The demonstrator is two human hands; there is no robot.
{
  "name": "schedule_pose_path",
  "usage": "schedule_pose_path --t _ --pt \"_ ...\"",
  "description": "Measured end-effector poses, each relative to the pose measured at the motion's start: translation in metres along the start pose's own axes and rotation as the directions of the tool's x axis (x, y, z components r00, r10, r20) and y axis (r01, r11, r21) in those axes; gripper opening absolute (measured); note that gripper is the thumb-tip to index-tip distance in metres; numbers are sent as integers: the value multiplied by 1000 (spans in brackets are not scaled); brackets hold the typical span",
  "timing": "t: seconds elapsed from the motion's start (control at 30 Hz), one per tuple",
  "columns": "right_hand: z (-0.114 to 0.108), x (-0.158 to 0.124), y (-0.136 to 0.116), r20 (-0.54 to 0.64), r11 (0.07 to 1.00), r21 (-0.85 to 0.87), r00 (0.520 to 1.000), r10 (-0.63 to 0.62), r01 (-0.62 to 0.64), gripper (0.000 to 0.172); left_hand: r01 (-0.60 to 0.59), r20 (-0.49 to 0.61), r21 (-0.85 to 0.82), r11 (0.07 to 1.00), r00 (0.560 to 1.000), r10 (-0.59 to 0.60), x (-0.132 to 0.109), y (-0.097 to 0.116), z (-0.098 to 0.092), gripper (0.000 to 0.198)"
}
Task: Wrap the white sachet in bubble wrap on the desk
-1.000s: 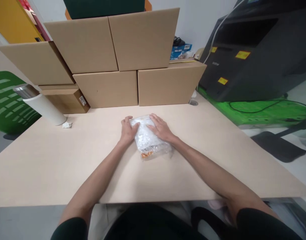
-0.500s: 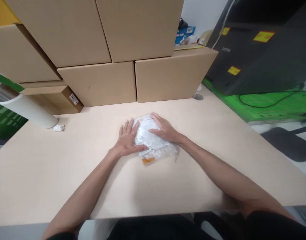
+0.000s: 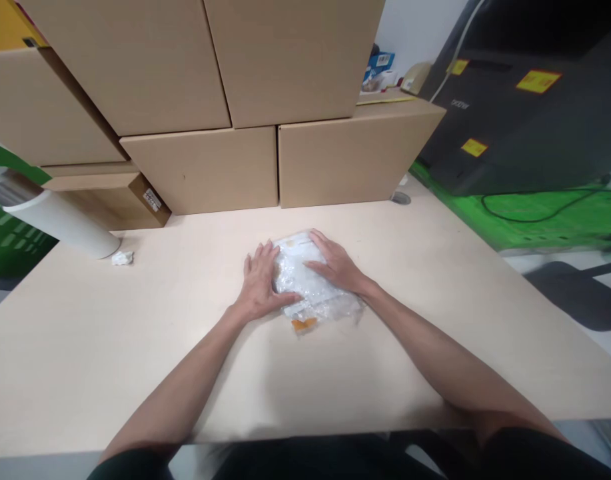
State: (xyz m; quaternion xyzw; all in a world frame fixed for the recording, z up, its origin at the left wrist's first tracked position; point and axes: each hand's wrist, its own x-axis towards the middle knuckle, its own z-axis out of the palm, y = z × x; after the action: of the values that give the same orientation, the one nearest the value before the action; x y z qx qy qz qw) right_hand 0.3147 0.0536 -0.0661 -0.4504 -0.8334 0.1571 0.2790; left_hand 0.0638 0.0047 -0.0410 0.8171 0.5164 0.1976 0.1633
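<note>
A flat package in clear bubble wrap [image 3: 295,267] lies on the table, whitish inside, with a loose plastic flap and a strip of orange-brown tape [image 3: 304,325] at its near edge. Against its left side rests my left hand [image 3: 262,283], fingers stretched out along the edge and thumb reaching over the near part of the top. My right hand [image 3: 339,265] lies over the right side, fingers and thumb spread apart on the wrap. Neither hand is closed around the package. The contents are blurred by the plastic.
Cardboard boxes [image 3: 200,173] are stacked along the back of the pale table [image 3: 110,353]. On the left stand a white roll [image 3: 68,223], a crumpled white scrap [image 3: 122,258] and a smaller carton [image 3: 105,200]. A dark machine [image 3: 510,133] stands beyond the right edge.
The view has shifted slightly, so everything sits a little further right. My left fingers have drawn closer together along the package's edge. My right hand stays spread on the wrap.
</note>
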Motion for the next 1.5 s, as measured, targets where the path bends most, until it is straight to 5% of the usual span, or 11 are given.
schedule_pose_path --t 0.17,0.37,0.47,0.7,0.97,1.13,1.33,1.5 --pt "0 0 -2 -6 1000 8 1000 13 -13 80 -51 -18 31 998 999 52 -5 -4 0 87" --pt "-1 2 -7 11 996 46 997 74 -74 76 66 -88 -12 998 994 -67 -9 -3 1 92" --pt "-5 0 -8 13 985 121 993 119 -120 72 50 -97 -44 998 994 -54 -10 -4 1 79" --pt "-25 -18 -13 216 992 119 976 12 -39 106 43 -180 -157 987 981 -72 -10 -9 1 55" --pt "-31 -15 -8 262 992 104 964 36 -65 112 30 140 38 999 989 -36 -7 1 -11 117" --pt "-38 -24 -22 188 976 132 971 146 -172 114 81 42 93 992 996 -85 -10 9 0 118" --pt "-32 -51 -52 162 835 390 922 353 -388 85 27 -35 1 1000 999 -27 -10 5 11 120" --pt "-26 -40 -51 -123 891 203 892 435 -407 96 36 -33 -36 999 999 -37 -10 2 13 121"
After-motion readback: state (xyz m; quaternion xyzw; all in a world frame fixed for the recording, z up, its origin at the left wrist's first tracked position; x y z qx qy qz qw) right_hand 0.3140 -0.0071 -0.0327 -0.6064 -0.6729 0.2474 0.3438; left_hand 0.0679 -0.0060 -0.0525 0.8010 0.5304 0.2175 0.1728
